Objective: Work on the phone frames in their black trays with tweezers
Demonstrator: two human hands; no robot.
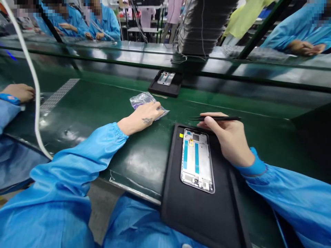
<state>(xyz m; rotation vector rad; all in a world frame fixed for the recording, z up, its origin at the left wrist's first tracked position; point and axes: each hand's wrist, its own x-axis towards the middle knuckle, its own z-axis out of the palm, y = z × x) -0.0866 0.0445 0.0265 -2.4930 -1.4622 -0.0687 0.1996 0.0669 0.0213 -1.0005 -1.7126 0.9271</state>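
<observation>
My left hand (145,116) is on a clear plastic bag (141,99) with something purple inside, its fingers bent and closed on the bag's near side; the fingertips are partly hidden. Between the thumb and fingers of my right hand (229,132) is a pair of black tweezers (230,118), held level with the tips pointing left. Below it, a silver phone frame (204,162) with two blue strips and a small yellow-orange piece lies in a black tray (199,213). A yellow tab (181,135) shows at the frame's upper left edge.
Farther back on the green bench (103,106) stands another black tray (165,90) with a second phone frame (166,78). A white cable (31,72) hangs at the left, near a co-worker's hand (20,92). A perforated strip (60,95) lies there. A metal shelf (144,51) crosses behind.
</observation>
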